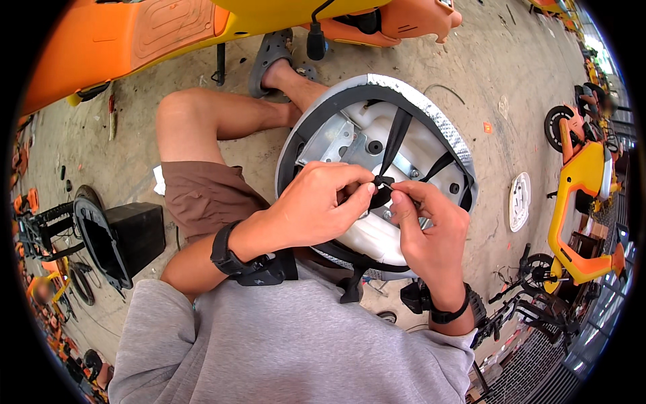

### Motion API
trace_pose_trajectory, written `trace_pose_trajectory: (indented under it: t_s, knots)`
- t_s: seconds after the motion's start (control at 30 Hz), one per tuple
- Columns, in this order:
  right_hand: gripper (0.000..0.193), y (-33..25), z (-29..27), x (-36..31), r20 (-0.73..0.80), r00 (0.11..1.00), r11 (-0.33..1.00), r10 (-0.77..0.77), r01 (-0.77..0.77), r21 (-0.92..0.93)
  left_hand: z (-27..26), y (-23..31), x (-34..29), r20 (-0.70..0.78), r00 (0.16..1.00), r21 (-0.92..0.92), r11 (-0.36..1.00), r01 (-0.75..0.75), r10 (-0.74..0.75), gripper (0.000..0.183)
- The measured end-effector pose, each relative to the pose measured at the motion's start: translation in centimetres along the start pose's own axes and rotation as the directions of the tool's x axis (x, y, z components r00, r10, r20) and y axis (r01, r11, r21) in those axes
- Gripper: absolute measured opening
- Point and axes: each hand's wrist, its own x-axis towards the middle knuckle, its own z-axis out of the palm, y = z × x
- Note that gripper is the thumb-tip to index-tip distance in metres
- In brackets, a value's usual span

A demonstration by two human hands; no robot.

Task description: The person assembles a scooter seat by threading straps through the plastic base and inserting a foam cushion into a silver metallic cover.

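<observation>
Across my lap rests a rounded grey shell [410,94], hollow side up, with a black inner rim, a silvery band and a white inside. A metal plate [340,138] with holes and bolts shows within it. Black straps [398,133] run from the shell's far side toward its middle. There my left hand [319,202] pinches a black strap end between thumb and fingers. Close beside it, my right hand [434,229] grips the same dark strap piece with thumb and forefinger. The fingers partly hide the small black part between them.
An orange and yellow scooter body [175,34] stands just ahead. A black open box [138,232] lies on the floor at left. At right are a white oval panel [519,202] and a yellow scooter frame [568,209]. More vehicles and parts line both sides.
</observation>
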Motion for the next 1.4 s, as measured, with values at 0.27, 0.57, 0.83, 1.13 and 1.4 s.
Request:
trace_pose_trajectory:
  t_s: [0.27, 0.57, 0.83, 1.13, 1.4]
  knots:
    - [0.009, 0.2, 0.3, -0.1, 0.006, 0.999, 0.999, -0.046, 0.046, 0.009, 0.1, 0.3, 0.0, -0.024, 1.000, -0.014, 1.000, 0.006, -0.007, 0.015]
    - [0.009, 0.1, 0.3, -0.2, -0.029, 1.000, 1.000, -0.013, 0.014, 0.024, 0.1, 0.4, 0.0, -0.019, 1.000, -0.015, 1.000, 0.021, -0.022, 0.015]
    - [0.010, 0.3, 0.1, 0.0, 0.005, 0.999, 0.999, -0.052, 0.052, -0.016, 0.3, -0.1, 0.0, -0.033, 0.999, 0.001, 1.000, -0.023, 0.023, 0.014]
    - [0.016, 0.6, 0.4, 0.6, 0.048, 0.922, 0.890, -0.384, 0.384, -0.245, 0.2, -0.2, 0.0, -0.034, 0.997, 0.090, 0.994, -0.061, 0.065, 0.015]
    - [0.010, -0.4, 1.3, -0.1, -0.020, 0.968, 0.909, -0.249, 0.226, -0.349, 0.9, -1.1, 0.4, -0.105, 0.950, 0.257, 0.931, -0.260, 0.295, 0.011]
